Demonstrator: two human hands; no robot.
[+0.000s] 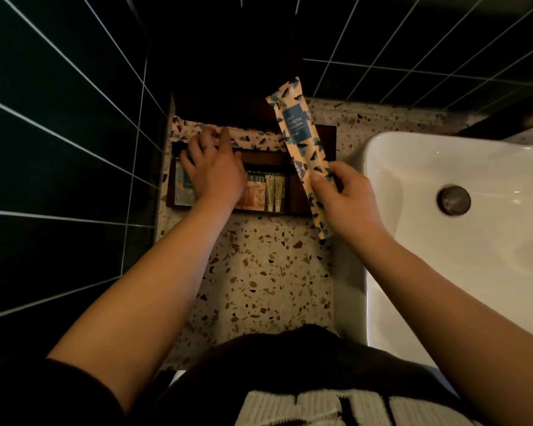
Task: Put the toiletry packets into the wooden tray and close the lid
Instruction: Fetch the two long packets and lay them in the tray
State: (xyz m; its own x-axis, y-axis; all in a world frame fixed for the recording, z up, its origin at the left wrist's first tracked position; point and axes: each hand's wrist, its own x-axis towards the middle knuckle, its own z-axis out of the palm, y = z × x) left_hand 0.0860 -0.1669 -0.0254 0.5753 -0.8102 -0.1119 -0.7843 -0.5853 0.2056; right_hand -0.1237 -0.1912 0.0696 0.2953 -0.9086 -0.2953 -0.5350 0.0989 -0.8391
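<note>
Holding patterned toothbrush packet (302, 155), right hand (348, 198).

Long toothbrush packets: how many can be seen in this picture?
2. One toothbrush packet is held up in the right hand. The other long packet lies across the wooden tray's far section under the left hand, which may hide more.

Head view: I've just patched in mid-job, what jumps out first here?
The long toothbrush packet, held up by the right hand over the tray's right end, catches the eye first. Next is the left hand reaching into the open wooden tray, fingers on a second long packet lying across its back, with small sachets in the front compartment. The white sink fills the right side.
</note>
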